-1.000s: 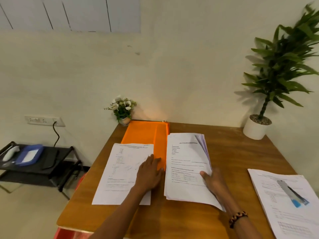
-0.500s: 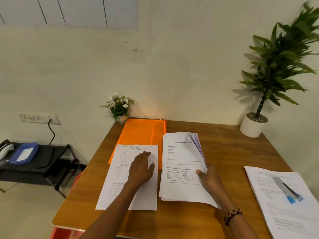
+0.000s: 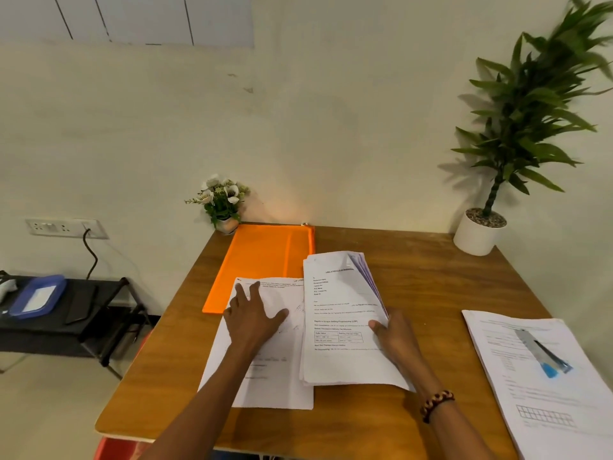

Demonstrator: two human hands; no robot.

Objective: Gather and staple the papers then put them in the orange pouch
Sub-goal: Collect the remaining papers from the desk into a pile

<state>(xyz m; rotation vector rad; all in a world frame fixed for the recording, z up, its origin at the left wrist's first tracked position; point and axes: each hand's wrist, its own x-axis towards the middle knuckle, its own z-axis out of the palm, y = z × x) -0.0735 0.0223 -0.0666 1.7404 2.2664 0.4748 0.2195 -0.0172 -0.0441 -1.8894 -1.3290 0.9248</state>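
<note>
The orange pouch (image 3: 262, 260) lies flat at the back of the wooden table (image 3: 424, 283). A single printed sheet (image 3: 265, 373) overlaps its near edge. My left hand (image 3: 252, 317) rests flat on that sheet, fingers spread. To the right lies a thick stack of papers (image 3: 338, 313) with its far right corner fanned up. My right hand (image 3: 393, 336) holds the stack's right edge, thumb on top. A third pile of papers (image 3: 544, 406) lies at the right, with a silver and blue stapler (image 3: 542, 355) on it.
A small flower pot (image 3: 224, 200) stands at the pouch's far left corner. A tall potted plant (image 3: 491, 207) stands at the table's back right corner. A low black shelf (image 3: 66, 313) holding a blue box sits left of the table, under a wall socket.
My left hand slid left and away from me, off the pouch's edge and onto the single sheet. The right hand stays on the stack's right edge.
</note>
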